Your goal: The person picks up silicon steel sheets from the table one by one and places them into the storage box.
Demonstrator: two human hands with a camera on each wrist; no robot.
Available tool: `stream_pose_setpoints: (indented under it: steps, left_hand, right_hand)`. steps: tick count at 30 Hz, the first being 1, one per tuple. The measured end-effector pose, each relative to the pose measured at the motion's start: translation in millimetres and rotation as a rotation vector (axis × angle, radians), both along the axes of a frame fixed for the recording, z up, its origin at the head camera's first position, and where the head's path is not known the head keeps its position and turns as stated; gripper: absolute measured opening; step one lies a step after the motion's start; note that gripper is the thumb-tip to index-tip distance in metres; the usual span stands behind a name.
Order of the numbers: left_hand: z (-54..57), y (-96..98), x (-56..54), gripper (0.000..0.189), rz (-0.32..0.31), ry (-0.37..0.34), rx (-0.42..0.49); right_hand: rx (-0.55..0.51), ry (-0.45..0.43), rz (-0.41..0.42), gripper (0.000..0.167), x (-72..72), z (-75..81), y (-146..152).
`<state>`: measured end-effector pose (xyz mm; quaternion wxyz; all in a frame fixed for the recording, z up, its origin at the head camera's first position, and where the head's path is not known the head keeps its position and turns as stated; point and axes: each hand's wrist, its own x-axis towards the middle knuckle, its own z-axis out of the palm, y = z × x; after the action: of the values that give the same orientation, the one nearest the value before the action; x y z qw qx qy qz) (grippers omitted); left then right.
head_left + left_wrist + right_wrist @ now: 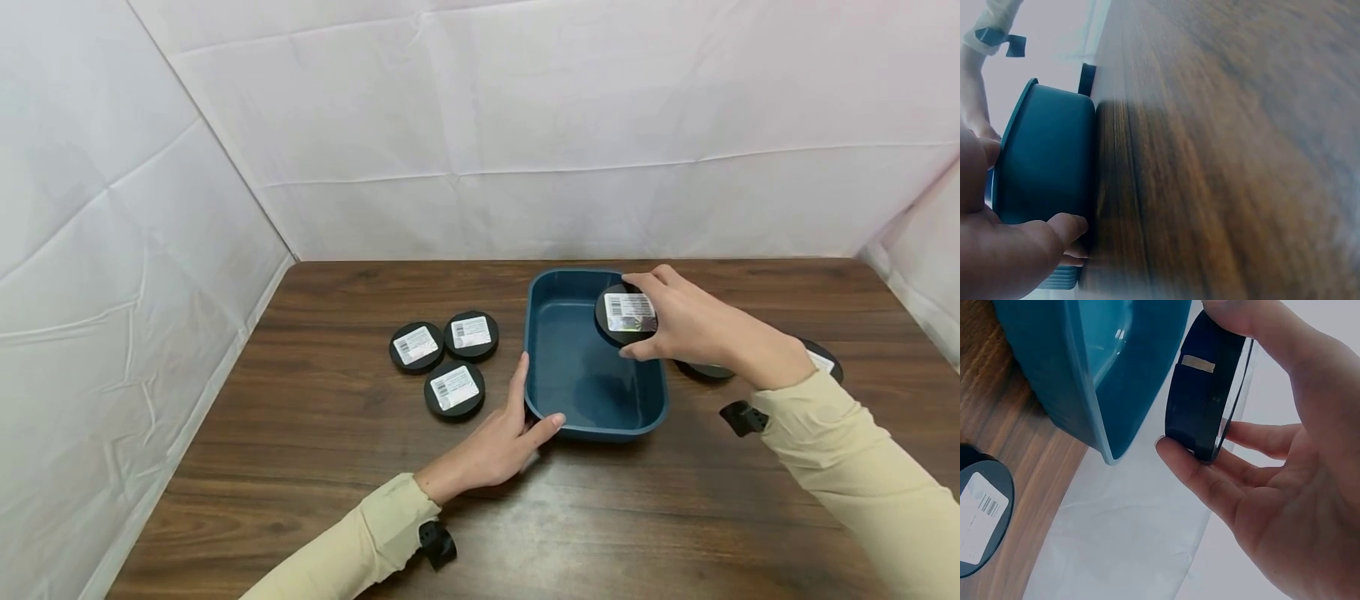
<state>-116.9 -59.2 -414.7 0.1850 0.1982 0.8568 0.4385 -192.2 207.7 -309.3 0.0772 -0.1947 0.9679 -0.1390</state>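
Note:
A deep blue rectangular bin (592, 354) with a raised rim stands on the table. At its near left corner my left hand (491, 446) grips it, thumb over the front rim and fingers along the left side; the left wrist view shows fingertips (1069, 228) low on the wall. My right hand (678, 321) holds a flat, round black disc (618, 315) by its edge, thumb and fingers on opposite sides, over the bin's far right part. A white barcode label faces up on the disc. From the right wrist, the disc (1204, 387) appears tilted beside the bin's rim.
On the left of the table lie several matching black discs, among them a front one (454, 390), labels up. More lie right of the bin, partly hidden under my right forearm, including a far right disc (825, 360). White cloth walls (450, 125) border the wooden table (322, 417).

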Motion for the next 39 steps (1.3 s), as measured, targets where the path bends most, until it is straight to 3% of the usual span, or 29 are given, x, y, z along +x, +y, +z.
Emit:
stream_pose_setpoints:
  steps: [17, 27, 39]
  left_hand:
    - [0.8, -1.5, 0.6, 0.089, 0.007, -0.027, -0.017]
    - [-0.6, -3.3, -1.1, 0.088, 0.013, -0.025, 0.004]
    - [-1.0, -5.0, -0.9, 0.088, 0.021, -0.022, 0.014]
  right_hand:
    - [0.049, -0.029, -0.013, 0.108, -14.2, 7.8, -6]
    - [0.065, -0.041, -0.035, 0.099, -18.8, 9.4, -12]
    - [0.104, -0.056, -0.016, 0.098, -28.5, 10.1, -20]
